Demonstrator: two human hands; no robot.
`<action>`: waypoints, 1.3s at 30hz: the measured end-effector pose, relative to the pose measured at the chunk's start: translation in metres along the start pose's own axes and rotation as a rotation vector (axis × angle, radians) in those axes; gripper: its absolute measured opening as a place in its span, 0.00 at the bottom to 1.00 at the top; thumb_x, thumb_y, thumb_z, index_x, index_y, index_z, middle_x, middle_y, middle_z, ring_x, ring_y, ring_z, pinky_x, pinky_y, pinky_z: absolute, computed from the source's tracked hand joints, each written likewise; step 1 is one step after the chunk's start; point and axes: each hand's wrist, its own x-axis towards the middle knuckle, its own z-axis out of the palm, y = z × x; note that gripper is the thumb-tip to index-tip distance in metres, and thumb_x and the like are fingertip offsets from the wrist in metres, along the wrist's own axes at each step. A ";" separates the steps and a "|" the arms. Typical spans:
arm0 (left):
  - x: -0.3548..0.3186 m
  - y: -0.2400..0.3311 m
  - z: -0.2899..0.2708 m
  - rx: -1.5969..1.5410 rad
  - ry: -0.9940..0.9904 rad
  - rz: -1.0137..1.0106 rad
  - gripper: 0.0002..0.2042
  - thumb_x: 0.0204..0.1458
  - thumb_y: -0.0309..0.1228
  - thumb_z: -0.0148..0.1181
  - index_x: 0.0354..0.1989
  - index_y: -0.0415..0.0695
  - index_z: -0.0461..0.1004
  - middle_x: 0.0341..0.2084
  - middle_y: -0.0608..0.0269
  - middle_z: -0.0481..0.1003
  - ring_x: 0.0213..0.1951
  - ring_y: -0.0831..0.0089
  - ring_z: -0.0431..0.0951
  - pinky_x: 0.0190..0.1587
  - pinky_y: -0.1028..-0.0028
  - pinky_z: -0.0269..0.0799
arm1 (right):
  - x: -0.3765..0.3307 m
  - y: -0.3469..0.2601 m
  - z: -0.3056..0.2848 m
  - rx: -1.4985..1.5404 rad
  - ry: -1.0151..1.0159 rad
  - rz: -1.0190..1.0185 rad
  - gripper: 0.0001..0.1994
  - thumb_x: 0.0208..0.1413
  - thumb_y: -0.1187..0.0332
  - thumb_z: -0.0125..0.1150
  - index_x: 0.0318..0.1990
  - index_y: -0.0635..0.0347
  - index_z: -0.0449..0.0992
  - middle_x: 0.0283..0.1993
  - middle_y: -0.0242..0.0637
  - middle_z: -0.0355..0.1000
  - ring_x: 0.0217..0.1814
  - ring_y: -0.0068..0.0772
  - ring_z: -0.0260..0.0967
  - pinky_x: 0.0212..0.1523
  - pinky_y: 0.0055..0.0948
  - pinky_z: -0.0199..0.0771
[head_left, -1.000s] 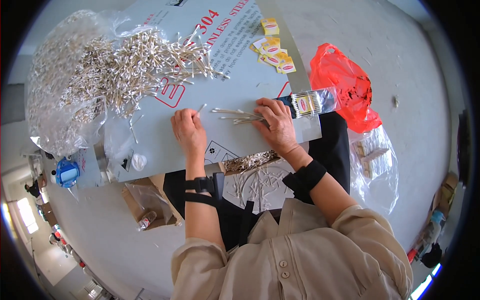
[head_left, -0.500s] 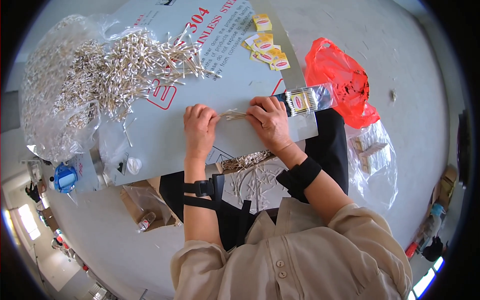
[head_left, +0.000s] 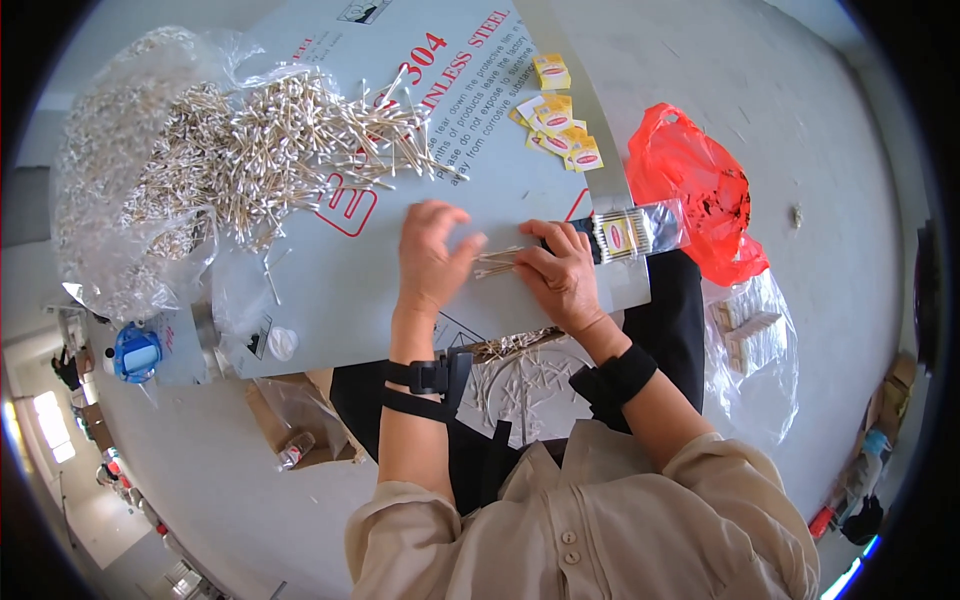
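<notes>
My right hand [head_left: 560, 275] is closed on a few cotton swabs [head_left: 495, 263], whose tips stick out to the left of its fingers. Just beyond the knuckles lies a clear packet of cotton swabs [head_left: 642, 232] with a yellow card inside, reaching over the table's right edge. A dark strip shows between packet and hand. Slightly blurred, my left hand [head_left: 428, 255] hovers left of the held swabs, thumb and fingers apart with nothing visible between them. A large heap of loose cotton swabs [head_left: 285, 140] spills from a clear plastic bag [head_left: 95, 200] at the table's left.
Yellow cards [head_left: 555, 125] lie at the table's far right. Beyond the edge are a red plastic bag [head_left: 690, 190] and a clear bag of packets [head_left: 750, 330]. A blue object [head_left: 137, 352] sits at the near left corner; a cardboard box [head_left: 285, 425] stands below.
My left hand has let go of the swabs' left ends and opened. The right hand keeps its hold. The whole view has shifted slightly, so the table appears a little lower and further right.
</notes>
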 end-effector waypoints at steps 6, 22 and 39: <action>0.068 -0.023 -0.002 0.374 0.320 -0.614 0.20 0.47 0.45 0.65 0.36 0.38 0.74 0.36 0.52 0.73 0.45 0.59 0.72 0.46 0.61 0.68 | 0.004 -0.005 -0.001 0.009 -0.050 0.044 0.06 0.42 0.71 0.65 0.28 0.54 0.74 0.45 0.30 0.70 0.48 0.36 0.65 0.44 0.36 0.60; -0.006 0.009 0.016 0.309 0.123 -0.205 0.08 0.46 0.27 0.63 0.31 0.48 0.70 0.34 0.61 0.67 0.43 0.58 0.66 0.45 0.59 0.61 | 0.002 -0.002 -0.002 0.024 -0.070 0.060 0.13 0.39 0.72 0.66 0.36 0.57 0.74 0.47 0.34 0.69 0.50 0.39 0.65 0.48 0.36 0.62; -0.012 0.047 0.042 0.495 -0.085 -0.245 0.40 0.53 0.50 0.56 0.68 0.39 0.49 0.68 0.47 0.51 0.70 0.52 0.47 0.68 0.48 0.38 | -0.003 0.000 0.000 0.349 0.159 0.221 0.24 0.37 0.85 0.47 0.48 0.65 0.66 0.56 0.50 0.63 0.58 0.56 0.62 0.59 0.40 0.64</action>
